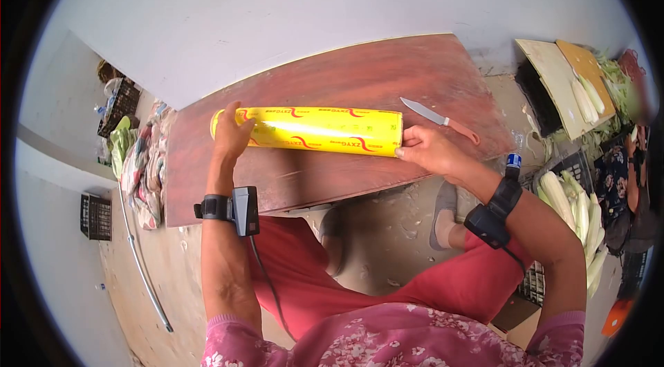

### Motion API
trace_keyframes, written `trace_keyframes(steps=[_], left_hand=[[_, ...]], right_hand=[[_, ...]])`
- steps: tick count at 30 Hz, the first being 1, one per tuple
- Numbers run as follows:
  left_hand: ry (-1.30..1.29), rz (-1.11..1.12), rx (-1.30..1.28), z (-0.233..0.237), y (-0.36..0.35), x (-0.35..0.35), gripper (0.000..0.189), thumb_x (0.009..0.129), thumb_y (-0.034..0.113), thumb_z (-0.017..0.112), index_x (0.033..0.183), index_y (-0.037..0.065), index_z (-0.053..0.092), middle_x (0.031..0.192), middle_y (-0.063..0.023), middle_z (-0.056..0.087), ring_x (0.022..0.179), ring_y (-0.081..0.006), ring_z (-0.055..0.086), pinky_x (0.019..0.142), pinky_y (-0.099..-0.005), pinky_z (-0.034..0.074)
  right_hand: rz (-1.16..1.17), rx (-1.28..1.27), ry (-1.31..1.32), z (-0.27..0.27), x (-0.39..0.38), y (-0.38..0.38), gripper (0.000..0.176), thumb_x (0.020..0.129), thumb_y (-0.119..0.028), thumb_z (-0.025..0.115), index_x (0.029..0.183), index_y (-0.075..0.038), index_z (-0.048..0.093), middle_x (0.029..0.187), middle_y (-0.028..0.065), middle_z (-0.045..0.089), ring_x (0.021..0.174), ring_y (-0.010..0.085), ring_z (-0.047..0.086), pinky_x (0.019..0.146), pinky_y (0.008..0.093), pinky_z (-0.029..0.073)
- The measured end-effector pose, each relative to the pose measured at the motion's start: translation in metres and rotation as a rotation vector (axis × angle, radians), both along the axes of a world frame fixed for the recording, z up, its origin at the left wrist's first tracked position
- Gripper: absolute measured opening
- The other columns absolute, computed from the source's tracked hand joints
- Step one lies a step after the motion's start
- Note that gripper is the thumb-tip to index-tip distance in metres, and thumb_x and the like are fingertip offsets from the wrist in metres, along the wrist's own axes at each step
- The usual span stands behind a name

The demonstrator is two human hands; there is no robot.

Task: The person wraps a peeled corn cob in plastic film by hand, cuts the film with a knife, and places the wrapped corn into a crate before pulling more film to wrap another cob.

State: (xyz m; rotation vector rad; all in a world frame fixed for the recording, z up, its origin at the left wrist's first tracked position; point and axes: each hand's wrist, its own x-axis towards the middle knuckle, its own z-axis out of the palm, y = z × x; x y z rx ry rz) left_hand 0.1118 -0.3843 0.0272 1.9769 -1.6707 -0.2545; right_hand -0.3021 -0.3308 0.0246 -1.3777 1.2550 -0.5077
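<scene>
A long yellow roll with red lettering lies across the dark red wooden table. Near its left end, my left hand grips it, fingers over the top and thumb on the near face. My right hand holds the right end, with fingers and thumb pinched at the rim. Just beyond the right hand lies a knife with an orange-pink handle, its blade pointing to the back left.
At the right are husked corn in a dark crate and a board bearing more cobs. Cloth sacks, a metal pole and a black crate stand left. A person's arm shows far right.
</scene>
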Motion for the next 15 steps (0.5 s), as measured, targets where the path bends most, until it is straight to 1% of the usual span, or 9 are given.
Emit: trace_keyframes(steps=[2,3,4,7,8,11,12,14,15], left_hand=[[-0.012,0.069,-0.126,-0.014,0.002,0.017,0.049,0.085,0.017,0.073,0.128,-0.004,0.062,0.124,-0.0295,0.064,0.12,-0.0414,0.06,0.1,-0.0432,0.049],[0.047,0.114,-0.096,-0.013,0.006,0.02,0.05,0.086,0.017,0.072,0.129,-0.004,0.061,0.125,-0.0296,0.063,0.121,-0.0407,0.06,0.101,-0.0426,0.049],[0.106,0.16,-0.067,-0.012,0.01,0.023,0.051,0.086,0.017,0.072,0.13,-0.005,0.06,0.126,-0.0298,0.063,0.121,-0.0399,0.061,0.101,-0.042,0.049],[0.27,0.257,0.033,-0.011,0.016,0.034,0.057,0.091,0.018,0.069,0.139,-0.006,0.051,0.135,-0.0273,0.059,0.126,-0.0349,0.058,0.103,-0.0388,0.046],[0.323,0.281,0.069,-0.012,0.017,0.038,0.059,0.093,0.019,0.067,0.143,-0.006,0.047,0.138,-0.026,0.057,0.128,-0.0327,0.056,0.104,-0.0375,0.045],[0.427,0.327,0.054,-0.012,0.021,0.039,0.063,0.094,0.02,0.066,0.147,-0.005,0.043,0.135,-0.0268,0.058,0.123,-0.0305,0.059,0.101,-0.0355,0.047],[0.443,0.346,0.003,-0.015,0.021,0.038,0.057,0.093,0.019,0.067,0.141,-0.006,0.048,0.131,-0.0264,0.061,0.119,-0.0308,0.061,0.098,-0.0363,0.048],[0.473,0.381,-0.102,-0.019,0.021,0.036,0.046,0.091,0.016,0.067,0.13,-0.007,0.058,0.123,-0.0256,0.066,0.112,-0.0314,0.065,0.092,-0.0379,0.05],[0.447,0.371,-0.121,-0.024,0.017,0.04,0.042,0.091,0.016,0.068,0.126,-0.005,0.061,0.122,-0.0243,0.066,0.11,-0.0322,0.065,0.092,-0.0382,0.05]], right_hand=[[-0.064,0.098,-0.042,0.007,0.002,-0.003,0.048,0.094,-0.028,0.07,0.131,0.002,0.059,0.123,0.0132,0.066,0.112,0.0206,0.062,0.09,0.0353,0.049],[-0.095,0.147,-0.061,0.015,0.006,-0.005,0.047,0.096,-0.029,0.069,0.13,0.001,0.06,0.122,0.012,0.066,0.112,0.0197,0.061,0.089,0.035,0.049],[-0.138,0.118,-0.019,0.0,0.006,-0.011,0.043,0.098,-0.034,0.065,0.126,-0.001,0.062,0.117,0.0093,0.068,0.109,0.0185,0.062,0.088,0.0352,0.047],[-0.179,0.148,-0.211,-0.019,0.002,-0.03,0.04,0.1,-0.035,0.062,0.123,-0.003,0.063,0.114,0.0082,0.069,0.107,0.0179,0.062,0.091,0.037,0.045],[-0.184,0.165,-0.313,-0.027,-0.001,-0.038,0.033,0.101,-0.03,0.06,0.121,-0.004,0.064,0.113,0.0084,0.069,0.102,0.0172,0.063,0.092,0.0357,0.045],[-0.217,0.195,-0.413,-0.028,0.001,-0.046,0.03,0.102,-0.026,0.058,0.121,-0.003,0.063,0.112,0.0082,0.069,0.099,0.0158,0.063,0.09,0.0356,0.046],[-0.216,0.217,-0.393,-0.026,0.0,-0.048,0.027,0.103,-0.023,0.057,0.12,-0.004,0.064,0.111,0.0077,0.07,0.096,0.0142,0.063,0.088,0.034,0.047],[-0.197,0.19,-0.34,-0.025,-0.002,-0.052,0.027,0.103,-0.024,0.057,0.12,-0.004,0.064,0.111,0.0067,0.07,0.095,0.0131,0.063,0.085,0.0319,0.047],[-0.19,0.176,-0.315,-0.023,-0.001,-0.052,0.027,0.103,-0.024,0.057,0.12,-0.004,0.064,0.11,0.0062,0.07,0.095,0.0125,0.063,0.084,0.0308,0.047]])
